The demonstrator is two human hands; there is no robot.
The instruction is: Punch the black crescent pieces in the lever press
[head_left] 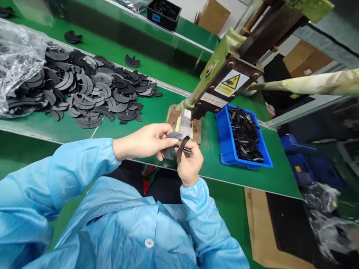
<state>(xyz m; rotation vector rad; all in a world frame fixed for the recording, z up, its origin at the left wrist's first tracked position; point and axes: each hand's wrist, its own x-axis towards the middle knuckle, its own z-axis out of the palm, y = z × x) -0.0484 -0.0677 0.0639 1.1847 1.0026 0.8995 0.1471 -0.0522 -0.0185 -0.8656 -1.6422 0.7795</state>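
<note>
Close together at the bench's front edge, my two hands hold dark curved plastic pieces. My left hand [152, 139] pinches a grey-black curved piece [169, 152] between thumb and fingers. Closed round a dark brown-black curved piece [182, 149] is my right hand [190, 163], with a thin dark part showing by its fingers. Whether the pieces touch each other I cannot tell. Just beyond the hands is the metal fixture [185, 125] at the foot of a green hand press [219, 75]. A heap of similar curved black pieces [95, 87] lies to the left.
A blue bin [240, 161] of small black parts stands right of the press. Clear plastic bag [4, 70] covers the heap's left end. The press's long wrapped lever [334, 80] reaches out to the right. Behind runs a green conveyor [100, 54] with a few loose pieces.
</note>
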